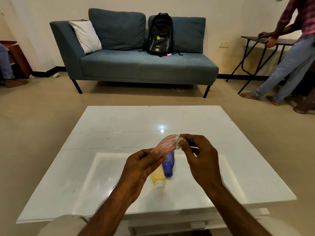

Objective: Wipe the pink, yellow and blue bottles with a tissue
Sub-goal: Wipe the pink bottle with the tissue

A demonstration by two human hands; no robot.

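Observation:
My left hand (pixel 139 169) holds the pink bottle (pixel 166 144) by its lower end, lifted above the white table (pixel 105 133) and tilted up to the right. My right hand (pixel 200 156) pinches a crumpled tissue (pixel 178 142) against the bottle's upper right end. Under my hands the blue bottle (pixel 167 165) and the yellow bottle (pixel 158 178) lie side by side on the table, caps towards me, partly hidden by my left fingers.
A blue sofa (pixel 136 65) with a black backpack (pixel 160 34) and white cushion (pixel 85 36) stands beyond the table. At the right a person (pixel 289 53) leans on a dark folding table (pixel 265 41). Another person's leg (pixel 6 65) shows at the far left.

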